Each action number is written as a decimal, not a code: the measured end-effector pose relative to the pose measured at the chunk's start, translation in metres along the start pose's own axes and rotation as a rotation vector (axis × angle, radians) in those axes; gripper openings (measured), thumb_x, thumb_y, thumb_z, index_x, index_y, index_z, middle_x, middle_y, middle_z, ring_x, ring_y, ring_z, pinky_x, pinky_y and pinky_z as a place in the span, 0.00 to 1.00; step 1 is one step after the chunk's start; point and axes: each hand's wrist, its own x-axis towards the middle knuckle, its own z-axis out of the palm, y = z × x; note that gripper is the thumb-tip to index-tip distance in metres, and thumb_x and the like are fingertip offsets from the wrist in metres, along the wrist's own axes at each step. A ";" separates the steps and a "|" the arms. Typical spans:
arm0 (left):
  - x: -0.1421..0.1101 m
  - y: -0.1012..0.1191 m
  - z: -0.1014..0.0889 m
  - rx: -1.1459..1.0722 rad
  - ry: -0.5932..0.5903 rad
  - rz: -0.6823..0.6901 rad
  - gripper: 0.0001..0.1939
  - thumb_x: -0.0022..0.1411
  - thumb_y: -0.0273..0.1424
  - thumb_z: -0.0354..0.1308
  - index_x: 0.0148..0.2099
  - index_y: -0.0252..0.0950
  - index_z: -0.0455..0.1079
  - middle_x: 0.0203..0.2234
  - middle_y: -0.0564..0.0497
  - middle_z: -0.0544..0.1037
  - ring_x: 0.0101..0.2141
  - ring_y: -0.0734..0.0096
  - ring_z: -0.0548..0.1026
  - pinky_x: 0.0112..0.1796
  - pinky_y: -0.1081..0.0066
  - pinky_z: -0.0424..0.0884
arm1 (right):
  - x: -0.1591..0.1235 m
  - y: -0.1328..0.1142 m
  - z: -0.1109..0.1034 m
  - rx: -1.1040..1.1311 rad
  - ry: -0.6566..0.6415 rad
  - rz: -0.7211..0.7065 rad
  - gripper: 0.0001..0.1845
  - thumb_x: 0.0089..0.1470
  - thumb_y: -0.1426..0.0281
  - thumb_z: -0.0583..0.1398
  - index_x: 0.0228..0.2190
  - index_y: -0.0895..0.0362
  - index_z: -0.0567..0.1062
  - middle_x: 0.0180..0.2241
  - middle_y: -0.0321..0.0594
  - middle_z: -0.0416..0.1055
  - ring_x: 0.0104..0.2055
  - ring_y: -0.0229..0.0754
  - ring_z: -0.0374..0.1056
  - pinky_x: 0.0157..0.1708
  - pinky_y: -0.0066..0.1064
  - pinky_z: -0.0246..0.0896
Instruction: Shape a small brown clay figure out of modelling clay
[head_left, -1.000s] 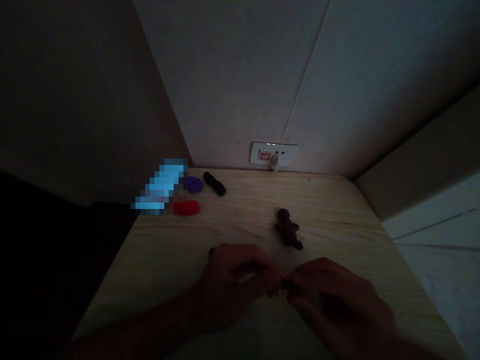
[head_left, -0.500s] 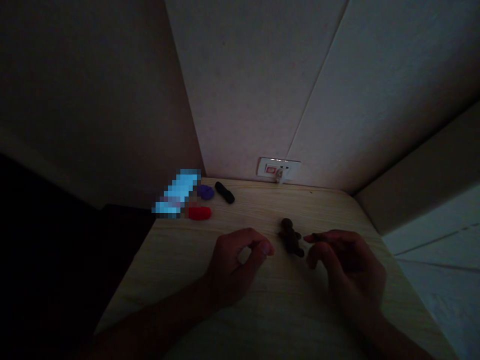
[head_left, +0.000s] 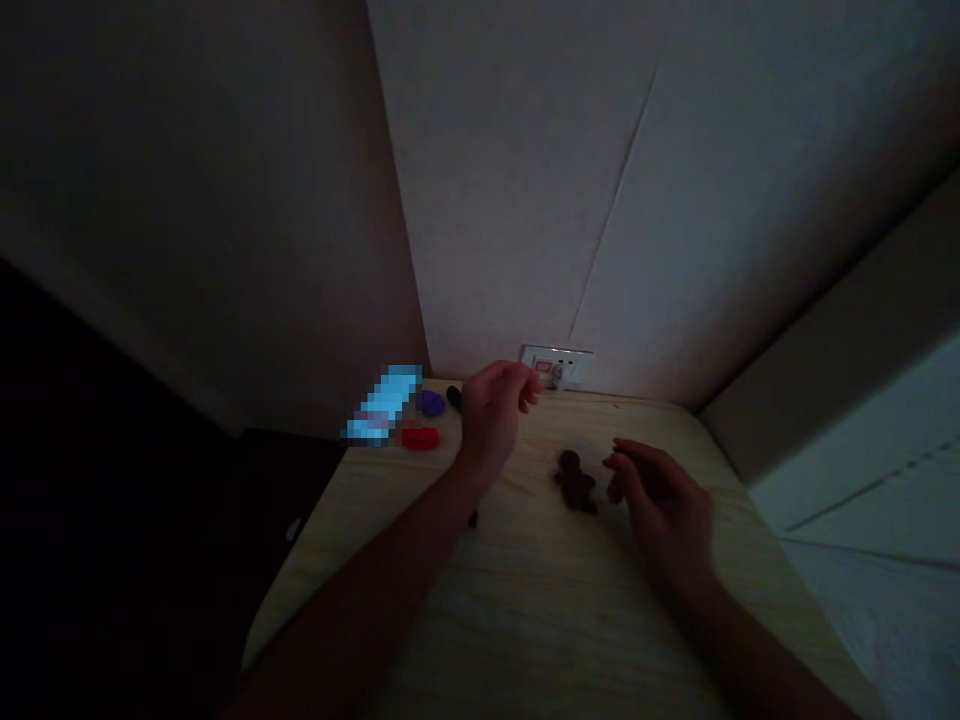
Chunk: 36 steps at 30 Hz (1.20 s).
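Observation:
A small dark brown figure point(head_left: 575, 483), with a round head and stubby limbs, lies on the light wooden table point(head_left: 525, 590). It looks like modelling clay. My right hand point(head_left: 664, 505) is just right of it, not touching, with thumb and fingertips brought close together; a tiny dark bit may be between them, too dim to name. My left hand point(head_left: 495, 410) is raised farther back, its fingers curled together, and whatever they hold is hidden. Behind that hand, a black piece point(head_left: 454, 398) is partly covered. A tiny dark bit point(head_left: 473, 519) shows beside my left forearm.
A red roll point(head_left: 421, 438) and a purple lump point(head_left: 432, 404) lie at the back left, next to a bright blurred-out screen point(head_left: 384, 403). The wall carries a socket plate point(head_left: 574, 365) with a plug. A pale cabinet side point(head_left: 847, 430) borders the right.
My left hand has moved up and away from beside the figure, toward the back of the table. My right hand has shifted slightly and stays beside the figure. The view has tilted a little.

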 end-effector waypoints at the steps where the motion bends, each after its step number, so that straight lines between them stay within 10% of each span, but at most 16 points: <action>1: 0.008 -0.002 0.005 -0.003 0.010 -0.009 0.15 0.66 0.37 0.51 0.32 0.35 0.71 0.26 0.50 0.78 0.25 0.73 0.73 0.27 0.73 0.68 | 0.002 0.001 0.000 -0.009 0.002 0.003 0.18 0.60 0.57 0.65 0.47 0.54 0.79 0.32 0.41 0.79 0.27 0.42 0.75 0.27 0.34 0.73; 7: 0.028 -0.018 0.003 0.114 -0.158 -0.042 0.11 0.59 0.35 0.58 0.28 0.35 0.75 0.23 0.50 0.79 0.24 0.71 0.74 0.27 0.73 0.67 | 0.009 0.010 0.005 -0.095 -0.062 0.027 0.31 0.56 0.57 0.67 0.57 0.54 0.70 0.50 0.50 0.77 0.46 0.51 0.77 0.49 0.48 0.75; 15: 0.001 -0.041 -0.030 0.363 -0.258 -0.031 0.12 0.63 0.35 0.58 0.30 0.35 0.77 0.25 0.51 0.80 0.29 0.67 0.76 0.34 0.70 0.68 | 0.001 0.001 0.012 -0.155 -0.213 0.100 0.39 0.51 0.60 0.68 0.62 0.55 0.65 0.59 0.55 0.72 0.42 0.51 0.79 0.42 0.47 0.77; 36: -0.031 -0.027 -0.018 0.057 -0.341 -0.395 0.15 0.55 0.38 0.69 0.39 0.33 0.76 0.32 0.45 0.82 0.28 0.65 0.80 0.31 0.65 0.77 | 0.001 -0.025 0.016 0.115 -0.149 -0.016 0.42 0.47 0.71 0.67 0.61 0.48 0.61 0.65 0.51 0.62 0.55 0.52 0.72 0.43 0.44 0.80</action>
